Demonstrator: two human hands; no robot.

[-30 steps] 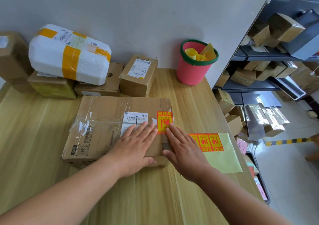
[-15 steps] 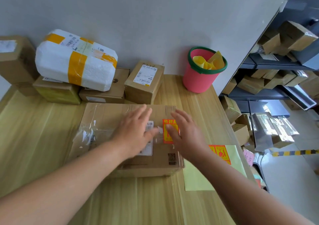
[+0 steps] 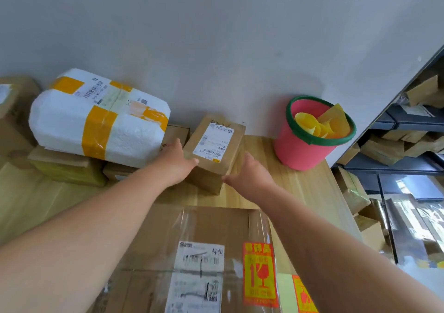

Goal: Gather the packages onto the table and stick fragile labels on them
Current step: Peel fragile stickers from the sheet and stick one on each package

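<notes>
Far edge of desk (image 3: 300,185), against the wall: small box (image 3: 213,154), white shipping slip on top. Left of it is a foam package (image 3: 96,120) stacked on brown cartons, and to the right a pink bucket (image 3: 310,134) stands apart. At the near edge a large taped box (image 3: 149,240) with a fragile label (image 3: 260,274) lies under both forearms. A label sheet (image 3: 302,296) lies just beside it.

Left hand (image 3: 176,161) grips the small box's left side, thumb on top. Right hand (image 3: 249,171) is on its right-front corner, thumb spread wide. Its fingers are hidden, so their curl cannot be told.
</notes>
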